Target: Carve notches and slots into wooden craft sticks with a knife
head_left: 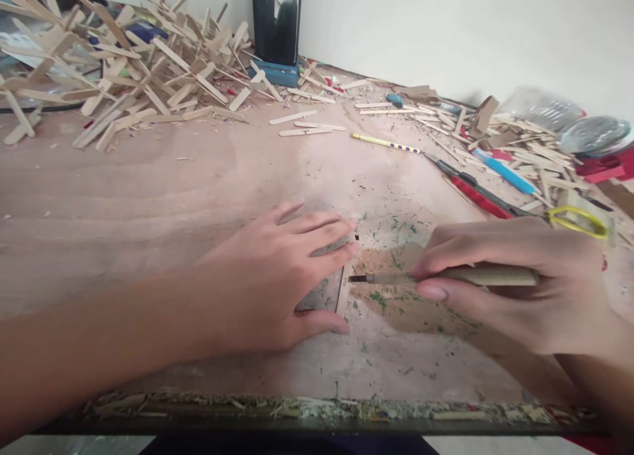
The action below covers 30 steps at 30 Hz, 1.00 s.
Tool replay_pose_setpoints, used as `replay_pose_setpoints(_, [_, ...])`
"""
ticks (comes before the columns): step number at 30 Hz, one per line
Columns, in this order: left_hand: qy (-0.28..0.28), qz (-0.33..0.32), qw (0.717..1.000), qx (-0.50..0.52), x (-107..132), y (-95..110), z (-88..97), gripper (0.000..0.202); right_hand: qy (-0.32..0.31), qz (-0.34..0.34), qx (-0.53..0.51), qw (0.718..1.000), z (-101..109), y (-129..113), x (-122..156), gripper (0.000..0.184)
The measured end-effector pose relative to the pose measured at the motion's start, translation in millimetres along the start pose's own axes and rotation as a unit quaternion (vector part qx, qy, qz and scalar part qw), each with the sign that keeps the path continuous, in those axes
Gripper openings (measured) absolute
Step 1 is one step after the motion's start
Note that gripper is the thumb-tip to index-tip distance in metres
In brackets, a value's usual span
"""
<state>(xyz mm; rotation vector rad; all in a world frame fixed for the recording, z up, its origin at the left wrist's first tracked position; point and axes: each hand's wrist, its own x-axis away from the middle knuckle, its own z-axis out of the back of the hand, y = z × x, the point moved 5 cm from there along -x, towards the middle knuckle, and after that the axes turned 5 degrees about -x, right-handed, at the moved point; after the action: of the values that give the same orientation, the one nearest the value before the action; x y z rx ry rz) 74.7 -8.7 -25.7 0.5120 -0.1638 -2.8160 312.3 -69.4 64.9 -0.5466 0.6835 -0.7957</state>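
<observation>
My left hand lies flat with fingers stretched out, pressing a thin wooden stick and a grey flat piece against the wooden board. My right hand is closed around a wooden-handled carving knife. Its dark blade tip points left and meets the stick just beside my left fingertips.
A big heap of ice-cream sticks fills the back left. Loose sticks, a yellow pencil, red-handled pliers, a blue pen and a yellow-handled tool lie at the right. A dark container stands at the back.
</observation>
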Motion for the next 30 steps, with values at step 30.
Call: replay_pose_setpoints(30, [-0.034,-0.013,0.999,0.013,-9.1,-0.9,7.6,0.077,-0.024,-0.001,0.051,0.998,-4.9,-4.6,4.6,0.021])
